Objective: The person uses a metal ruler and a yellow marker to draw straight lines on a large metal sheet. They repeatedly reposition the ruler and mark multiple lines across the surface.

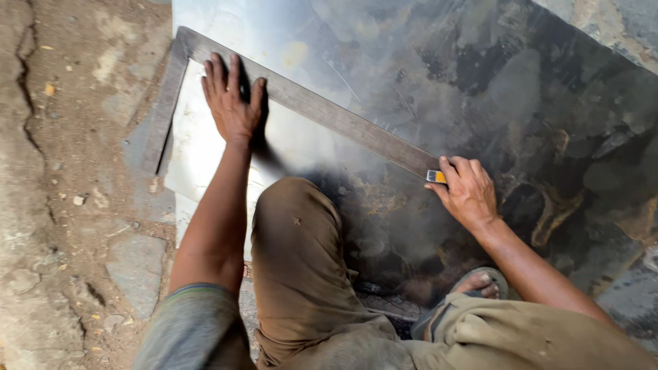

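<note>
A large shiny metal sheet lies on the ground, mirroring dark shapes. A grey L-shaped steel square rests flat on it, its long arm running from upper left to the middle, its short arm going down the sheet's left edge. My left hand presses flat, fingers spread, on the long arm near the corner. My right hand is closed on a small yellow-ended marking tool, its tip against the lower end of the long arm.
Cracked dirt and stone ground lies to the left of the sheet. I squat on the sheet: my bent knee in brown trousers is in the middle, and a sandalled foot rests on the sheet below my right hand.
</note>
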